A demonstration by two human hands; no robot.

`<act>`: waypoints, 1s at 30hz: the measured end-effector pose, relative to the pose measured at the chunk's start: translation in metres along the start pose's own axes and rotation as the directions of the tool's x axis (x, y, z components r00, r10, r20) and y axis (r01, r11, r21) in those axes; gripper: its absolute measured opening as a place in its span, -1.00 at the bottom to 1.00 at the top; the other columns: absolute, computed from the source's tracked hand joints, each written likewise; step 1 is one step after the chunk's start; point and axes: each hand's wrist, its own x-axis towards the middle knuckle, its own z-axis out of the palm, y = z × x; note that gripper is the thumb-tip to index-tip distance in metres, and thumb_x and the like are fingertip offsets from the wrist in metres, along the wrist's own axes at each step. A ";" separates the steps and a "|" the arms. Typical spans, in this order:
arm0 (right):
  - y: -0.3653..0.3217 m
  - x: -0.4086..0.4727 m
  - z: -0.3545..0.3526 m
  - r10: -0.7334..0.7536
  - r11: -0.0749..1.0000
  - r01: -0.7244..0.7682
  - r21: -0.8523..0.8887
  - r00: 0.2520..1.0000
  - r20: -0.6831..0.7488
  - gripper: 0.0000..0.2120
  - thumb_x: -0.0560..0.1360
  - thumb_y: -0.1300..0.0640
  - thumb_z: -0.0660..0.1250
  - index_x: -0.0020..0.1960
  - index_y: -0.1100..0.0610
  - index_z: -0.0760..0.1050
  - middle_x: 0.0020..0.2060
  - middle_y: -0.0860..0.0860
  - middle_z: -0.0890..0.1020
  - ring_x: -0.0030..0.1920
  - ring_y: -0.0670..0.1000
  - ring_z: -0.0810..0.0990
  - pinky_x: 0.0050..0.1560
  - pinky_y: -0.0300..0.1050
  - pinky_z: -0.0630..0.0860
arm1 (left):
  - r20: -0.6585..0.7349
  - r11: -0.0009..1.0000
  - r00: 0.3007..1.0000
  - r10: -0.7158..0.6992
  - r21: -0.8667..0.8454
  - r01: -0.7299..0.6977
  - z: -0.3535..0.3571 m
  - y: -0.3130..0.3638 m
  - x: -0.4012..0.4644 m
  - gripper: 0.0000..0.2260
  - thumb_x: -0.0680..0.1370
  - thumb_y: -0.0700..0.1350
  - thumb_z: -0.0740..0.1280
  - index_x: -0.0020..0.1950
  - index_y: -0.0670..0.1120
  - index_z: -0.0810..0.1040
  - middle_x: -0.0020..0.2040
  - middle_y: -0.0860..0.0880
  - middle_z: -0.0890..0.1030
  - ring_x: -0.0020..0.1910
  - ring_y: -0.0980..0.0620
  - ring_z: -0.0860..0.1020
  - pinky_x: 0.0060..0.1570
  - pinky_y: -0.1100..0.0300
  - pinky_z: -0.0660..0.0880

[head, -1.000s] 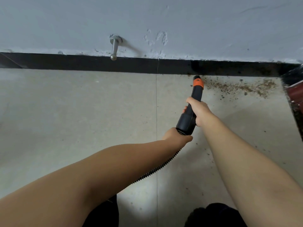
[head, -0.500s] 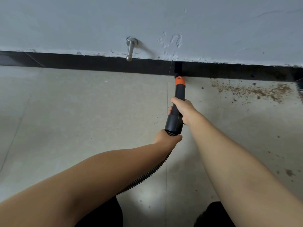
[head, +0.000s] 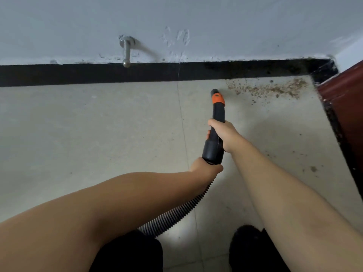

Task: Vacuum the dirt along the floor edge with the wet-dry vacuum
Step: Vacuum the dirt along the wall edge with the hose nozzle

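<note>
A pale tiled floor (head: 98, 134) runs up to a black skirting strip (head: 78, 74) at the foot of a grey-white painted wall (head: 235, 20).

The right hand (head: 223, 134) is wrapped round the black vacuum nozzle (head: 216, 130) about midway along its length, fingers curled over the top. The left hand (head: 206, 166) sits just behind the nozzle's wide rear end, where the ribbed hose (head: 176, 214) joins; it appears closed round that joint, though its fingers are hidden beneath. The hose trails back from the nozzle under the left forearm toward the person's dark-clothed legs (head: 127, 252).

The nozzle's orange collar (head: 218, 99) and small black tip point toward the skirting strip, the tip short of it and close above the floor; whether it touches cannot be told. Just right of the tip, along the foot of the skirting strip, lies a band of brown dirt (head: 271, 88), thickest toward the corner. A few loose specks (head: 312, 168) lie farther right of the nozzle.

At that corner a dark red panel (head: 349, 107) with a black lower edge closes off the floor to the right of the dirt. Left of the nozzle, a metal door stop (head: 126, 51) juts from the wall just above the skirting strip.
</note>
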 end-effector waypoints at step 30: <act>0.032 -0.007 -0.082 0.040 0.987 -0.008 0.163 0.980 -0.194 -0.87 0.47 0.26 0.30 -0.12 0.17 0.34 -0.47 0.08 0.46 -0.53 0.04 0.46 -0.39 -0.11 0.48 | 0.162 0.991 0.983 -0.086 0.119 0.067 0.062 0.001 -0.015 -0.67 0.45 -0.15 0.39 0.19 -0.15 0.47 -0.16 -0.07 0.51 -0.20 -0.04 0.49 -0.24 0.20 0.44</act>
